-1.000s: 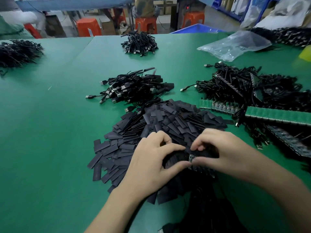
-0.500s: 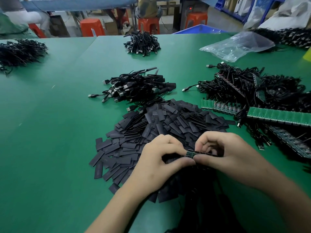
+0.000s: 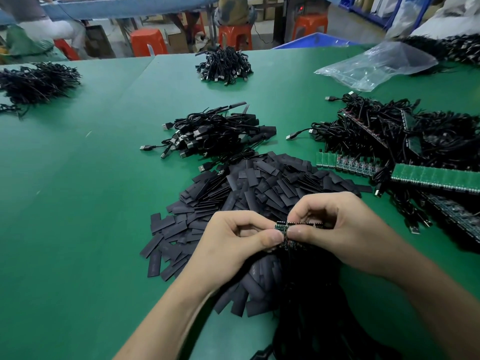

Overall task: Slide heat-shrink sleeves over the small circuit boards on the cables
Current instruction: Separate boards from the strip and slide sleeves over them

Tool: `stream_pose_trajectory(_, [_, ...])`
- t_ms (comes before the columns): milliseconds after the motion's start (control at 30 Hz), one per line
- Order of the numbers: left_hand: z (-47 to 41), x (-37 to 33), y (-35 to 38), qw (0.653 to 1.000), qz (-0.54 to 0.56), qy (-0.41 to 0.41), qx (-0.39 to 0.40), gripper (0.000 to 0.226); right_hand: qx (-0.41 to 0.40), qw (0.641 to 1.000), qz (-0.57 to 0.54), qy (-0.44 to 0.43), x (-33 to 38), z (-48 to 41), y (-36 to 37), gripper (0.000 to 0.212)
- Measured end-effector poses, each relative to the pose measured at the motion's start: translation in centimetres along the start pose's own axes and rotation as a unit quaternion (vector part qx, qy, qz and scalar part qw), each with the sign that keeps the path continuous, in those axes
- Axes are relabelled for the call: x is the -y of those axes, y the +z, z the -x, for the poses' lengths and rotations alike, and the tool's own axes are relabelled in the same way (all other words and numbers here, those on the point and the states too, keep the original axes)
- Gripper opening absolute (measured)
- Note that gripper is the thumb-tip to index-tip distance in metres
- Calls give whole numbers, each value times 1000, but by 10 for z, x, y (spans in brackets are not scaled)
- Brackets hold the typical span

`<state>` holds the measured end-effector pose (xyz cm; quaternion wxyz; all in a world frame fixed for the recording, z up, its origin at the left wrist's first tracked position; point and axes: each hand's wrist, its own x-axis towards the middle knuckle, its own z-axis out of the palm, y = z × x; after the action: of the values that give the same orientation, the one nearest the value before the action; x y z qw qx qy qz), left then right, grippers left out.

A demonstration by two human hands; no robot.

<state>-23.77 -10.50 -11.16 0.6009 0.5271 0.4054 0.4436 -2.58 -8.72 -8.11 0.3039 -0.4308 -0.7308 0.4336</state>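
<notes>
Lifted off flat black heat-shrink sleeves [image 3: 259,183], pinching small green circuit-board strip [image 3: 304,224] between left hand [image 3: 233,245] and right hand [image 3: 337,229], likely to snap one free.

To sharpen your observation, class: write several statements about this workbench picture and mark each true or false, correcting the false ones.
1. The left hand and the right hand both pinch a strip of small circuit boards. True.
2. The table is red. False: it is green.
3. A pile of black sleeves lies on the table beyond the hands. True.
4. The clear plastic bag lies at the near left. False: it lies at the far right.
</notes>
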Motion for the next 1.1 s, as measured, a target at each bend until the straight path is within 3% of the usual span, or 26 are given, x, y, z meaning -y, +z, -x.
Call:
stream_pose_trajectory(233, [3,-6,-2,999,39,-7,29,5,30,997,-64,-10,1,0,0,10])
stream_pose_trajectory(433, [4,-6,0,996,59,-23,56,12,51,986,-158,1,1,4,1,9])
stream_pose_trajectory(533, [5,-8,1,992,98,-36,77,27,54,980,-189,5,2,5,3,9])
stream_pose_trajectory(633, [5,-8,2,991,97,-40,84,23,49,978,-201,18,2,5,4,7])
stream_pose_trajectory(767, [5,-9,1,994,71,-35,78,2,52,987,-132,71,2,7,-7,8])
stream_pose_trajectory(867, [6,-14,-2,998,3,-3,62,6,4,992,102,74,-2,13,-16,25])
stream_pose_trajectory(933, [7,-18,-4,998,-40,11,47,11,-18,969,245,23,1,18,-17,51])
stream_pose_trajectory(1000, [9,-26,-3,996,-71,26,45,14,-4,969,245,-16,8,21,-12,65])
stream_pose_trajectory(1100, [11,-44,-2,989,-114,65,63,12,81,990,116,-12,19,23,-3,48])
